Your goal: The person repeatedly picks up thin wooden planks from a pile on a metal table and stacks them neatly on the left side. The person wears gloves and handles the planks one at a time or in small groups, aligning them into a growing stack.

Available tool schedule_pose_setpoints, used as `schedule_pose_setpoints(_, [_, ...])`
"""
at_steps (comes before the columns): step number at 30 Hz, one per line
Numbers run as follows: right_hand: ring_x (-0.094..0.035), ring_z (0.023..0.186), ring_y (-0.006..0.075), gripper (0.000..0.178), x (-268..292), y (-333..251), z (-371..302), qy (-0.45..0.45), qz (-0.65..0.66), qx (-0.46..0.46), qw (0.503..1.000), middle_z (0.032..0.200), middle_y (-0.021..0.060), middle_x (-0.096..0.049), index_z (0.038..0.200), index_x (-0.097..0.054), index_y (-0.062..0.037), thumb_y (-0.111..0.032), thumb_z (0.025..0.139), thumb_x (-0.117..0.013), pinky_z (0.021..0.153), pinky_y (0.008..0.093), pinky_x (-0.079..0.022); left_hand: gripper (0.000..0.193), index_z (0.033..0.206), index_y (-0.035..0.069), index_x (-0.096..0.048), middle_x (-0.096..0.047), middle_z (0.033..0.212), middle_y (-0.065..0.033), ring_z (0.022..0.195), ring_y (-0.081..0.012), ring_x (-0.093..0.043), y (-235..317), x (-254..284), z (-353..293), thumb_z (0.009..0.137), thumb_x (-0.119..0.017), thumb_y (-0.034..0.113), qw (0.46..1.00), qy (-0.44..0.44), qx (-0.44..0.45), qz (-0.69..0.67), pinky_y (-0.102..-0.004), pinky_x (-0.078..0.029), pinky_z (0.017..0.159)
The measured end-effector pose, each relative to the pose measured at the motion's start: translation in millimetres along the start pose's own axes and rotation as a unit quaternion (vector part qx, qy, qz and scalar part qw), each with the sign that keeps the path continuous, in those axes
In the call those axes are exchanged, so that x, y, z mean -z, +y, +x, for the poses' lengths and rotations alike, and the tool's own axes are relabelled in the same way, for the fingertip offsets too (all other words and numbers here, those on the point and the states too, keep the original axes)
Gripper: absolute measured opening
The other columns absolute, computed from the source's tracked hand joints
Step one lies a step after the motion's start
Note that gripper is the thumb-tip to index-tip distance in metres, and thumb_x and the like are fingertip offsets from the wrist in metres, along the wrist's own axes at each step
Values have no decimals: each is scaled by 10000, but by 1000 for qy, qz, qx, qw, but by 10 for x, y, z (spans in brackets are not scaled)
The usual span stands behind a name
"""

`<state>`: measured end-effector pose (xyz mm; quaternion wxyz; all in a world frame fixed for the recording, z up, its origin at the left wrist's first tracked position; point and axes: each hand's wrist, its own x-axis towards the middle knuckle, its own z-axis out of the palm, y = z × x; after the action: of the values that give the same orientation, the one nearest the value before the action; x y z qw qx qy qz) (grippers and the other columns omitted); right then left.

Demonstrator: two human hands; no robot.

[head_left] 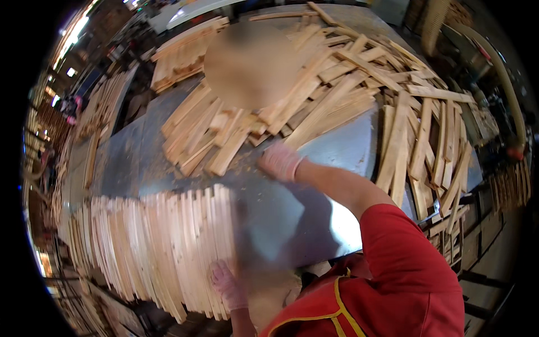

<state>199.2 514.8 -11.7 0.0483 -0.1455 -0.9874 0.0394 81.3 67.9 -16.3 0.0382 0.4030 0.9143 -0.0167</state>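
Note:
My left hand [227,285], in a pale pinkish glove, lies against the right end of a long row of light wooden slats [168,247] standing side by side at the table's near left. Its fingers are stretched along the outermost slats, not wrapped round one. In a matching glove, my right hand [281,161] reaches over the metal table [269,213], by the near ends of a loose pile of wooden boards [331,109]. Motion blurs its fingers, so whether it grips anything is unclear. A round blurred patch covers part of the pile.
More boards [421,146] lie crisscrossed at the table's right side. A neater stack of planks [182,56] sits at the far left, with slats [104,106] on another surface beyond. A pale hose [499,56] curves down at the far right. Sawdust dots the tabletop.

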Motion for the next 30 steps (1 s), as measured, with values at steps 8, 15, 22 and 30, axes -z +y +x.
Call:
schedule_pose_setpoints(8, [-640,1098,337,348,458,-45,-1124,90,98,-122,984,1127,169,-674,1151,-654,-90,-187,817,-640,889,483,-498,1060,1579,34,-398,-517,1513,-212,1333,-391,-539,1468,66,131,751,-836,530,987,-75,-133,-57,-514,-409,1127])
schedule_pose_setpoints(15, [-625,1163,359,679,207,1210,-2598,93,-71,-557,822,1396,152,-566,1418,-513,-99,-117,784,-754,981,470,-526,917,1553,59,-462,-646,1318,-202,1143,-369,-655,1558,147,326,789,-852,383,965,-180,-142,-129,-457,-521,1002])
schedule_pose_setpoints(22, [-506,1398,411,846,-75,-801,-1893,292,450,-498,682,1518,260,-502,1607,-344,-12,-63,815,-636,1194,404,-397,655,1483,34,-576,-677,1314,-124,1121,-193,-645,910,87,-400,868,-773,140,851,-177,-3,-494,-318,-514,978])
schedule_pose_setpoints(30, [-499,1408,426,836,-553,-2841,-843,37,468,-389,793,1538,272,-497,1621,-322,-53,-211,875,-665,1191,417,-402,636,1428,41,-606,-661,1320,-132,1169,-302,-651,336,275,-601,877,-791,299,979,-42,-35,-199,-425,-501,1035])
